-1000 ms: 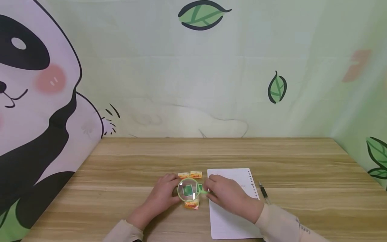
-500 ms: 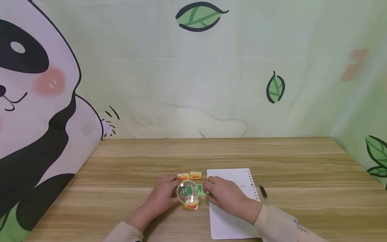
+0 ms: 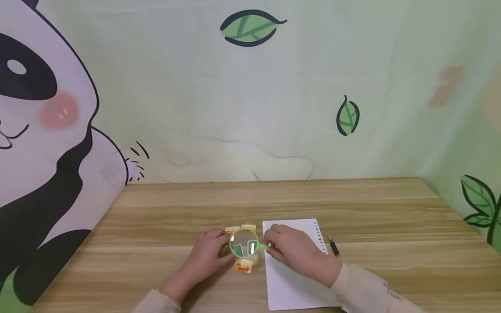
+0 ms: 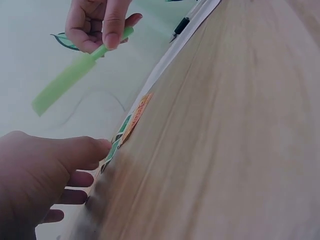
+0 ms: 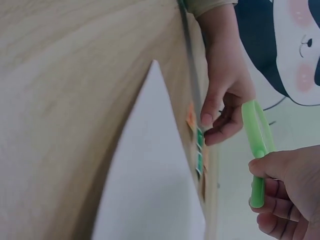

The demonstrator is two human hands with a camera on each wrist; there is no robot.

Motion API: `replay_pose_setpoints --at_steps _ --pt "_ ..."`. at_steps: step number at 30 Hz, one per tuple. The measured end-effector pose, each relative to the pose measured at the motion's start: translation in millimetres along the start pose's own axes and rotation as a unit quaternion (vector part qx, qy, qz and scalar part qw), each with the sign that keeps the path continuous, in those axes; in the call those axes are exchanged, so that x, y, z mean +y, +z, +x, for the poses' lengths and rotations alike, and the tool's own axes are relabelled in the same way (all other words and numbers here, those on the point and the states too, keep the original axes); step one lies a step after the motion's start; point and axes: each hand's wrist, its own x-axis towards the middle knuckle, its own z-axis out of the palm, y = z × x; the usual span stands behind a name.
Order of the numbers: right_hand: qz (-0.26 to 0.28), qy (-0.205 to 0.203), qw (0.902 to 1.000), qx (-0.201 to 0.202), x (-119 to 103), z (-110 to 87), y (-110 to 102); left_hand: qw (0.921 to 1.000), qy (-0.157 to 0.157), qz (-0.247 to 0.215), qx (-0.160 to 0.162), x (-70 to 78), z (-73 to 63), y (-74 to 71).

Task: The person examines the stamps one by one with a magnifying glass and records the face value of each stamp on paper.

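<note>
A light-green magnifying glass (image 3: 244, 243) is raised above the table, its handle pinched between thumb and fingers of my right hand (image 3: 297, 251). Through the lens, two small green cards with white borders (image 3: 252, 248) appear side by side. My left hand (image 3: 204, 253) rests at their left; its thumb tip is close to a green card (image 4: 111, 152) in the left wrist view, and whether it touches cannot be told. Those fingers are relaxed and spread, gripping nothing. One orange-yellow card (image 3: 243, 266) lies nearer me, and two more orange-yellow cards (image 3: 248, 227) lie beyond the lens.
A sheet of white lined paper (image 3: 297, 287) with punched holes along its right edge lies under my right hand. Right of it is a black pen (image 3: 333, 246), partly covered by my forearm. A printed backdrop (image 3: 235, 108) stands behind the wooden table (image 3: 176, 204).
The magnifying glass has shifted slightly away from me over the cards; two green cards now show in the lens instead of mainly one. The head view has turned a little. Both hands stay nearly in place.
</note>
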Motion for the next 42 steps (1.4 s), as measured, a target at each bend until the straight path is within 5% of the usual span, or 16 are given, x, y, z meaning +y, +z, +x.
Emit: replay_pose_setpoints --at_steps 7,19,31,36,42 --pt "0.010 0.034 0.9991 0.023 10 -8.4 -14 0.9990 0.016 -0.013 0.040 9.1 3.5 -1.4" --pt "0.072 0.091 0.9921 0.047 34 -31.2 -33 0.9910 0.087 -0.024 0.099 36.0 4.3 14.0" --pt "0.102 0.222 0.9695 0.024 66 -65.9 -45 0.9956 0.083 -0.035 0.026 53.2 9.9 20.2" --pt "0.089 0.249 0.9638 0.035 80 -83.9 -47 0.9973 0.064 -0.033 -0.016 56.9 13.3 22.9" --pt "0.064 0.268 0.9606 0.039 95 -105.7 -46 0.9970 0.057 -0.042 -0.030 57.7 14.7 26.0"
